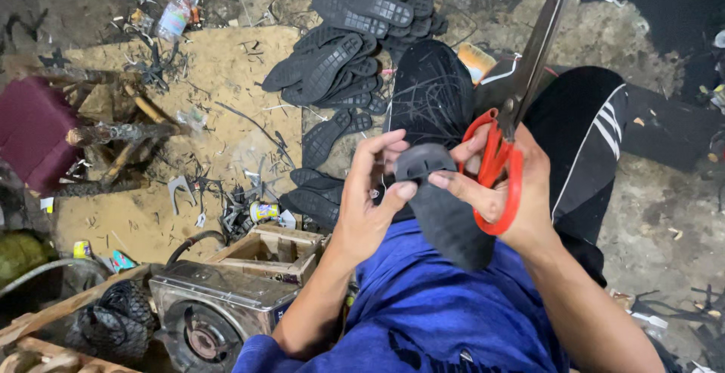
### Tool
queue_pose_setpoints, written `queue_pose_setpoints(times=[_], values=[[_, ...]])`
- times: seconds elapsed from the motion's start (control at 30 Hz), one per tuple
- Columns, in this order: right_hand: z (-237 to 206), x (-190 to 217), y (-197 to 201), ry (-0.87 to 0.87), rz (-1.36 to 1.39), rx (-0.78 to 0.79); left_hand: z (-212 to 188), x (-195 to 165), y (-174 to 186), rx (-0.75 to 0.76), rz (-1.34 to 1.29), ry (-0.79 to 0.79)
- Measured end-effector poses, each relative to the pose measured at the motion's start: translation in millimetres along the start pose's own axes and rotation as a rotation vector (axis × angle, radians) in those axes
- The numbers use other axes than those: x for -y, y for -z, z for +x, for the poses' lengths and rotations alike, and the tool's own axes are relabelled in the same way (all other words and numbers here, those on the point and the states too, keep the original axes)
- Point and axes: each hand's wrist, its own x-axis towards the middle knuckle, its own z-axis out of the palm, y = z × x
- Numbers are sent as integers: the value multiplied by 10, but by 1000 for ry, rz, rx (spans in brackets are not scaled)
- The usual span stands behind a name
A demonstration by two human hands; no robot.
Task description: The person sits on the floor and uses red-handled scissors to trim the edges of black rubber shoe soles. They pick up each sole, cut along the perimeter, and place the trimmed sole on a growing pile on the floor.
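My left hand (371, 195) pinches the top end of a black rubber shoe sole (445, 218) between thumb and fingers. My right hand (504, 192) also touches the sole with its fingertips while its fingers sit in the red handles of a large pair of scissors (521, 86). The long blades point up and away, clear of the sole. The sole hangs over my lap, above my blue shirt and black trousers with white stripes (585, 146).
A pile of black soles (355, 33) lies on the ground ahead. Rubber scraps litter a board (219, 101). A small wooden box (264, 248), a metal stove (215, 309) and a maroon stool (30, 131) stand at left.
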Motion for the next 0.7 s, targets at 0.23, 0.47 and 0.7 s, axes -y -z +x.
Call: queue_pose_setpoints(times=[0.23, 0.47, 0.7], values=[[65, 106, 203, -81, -658, -17, 303, -277, -101, -147, -461, 237], [-190, 81, 375, 241, -1342, 24, 401, -337, 15, -214, -380, 219], [-175, 216, 489, 330, -1503, 88, 393, -483, 156, -36, -57, 292]])
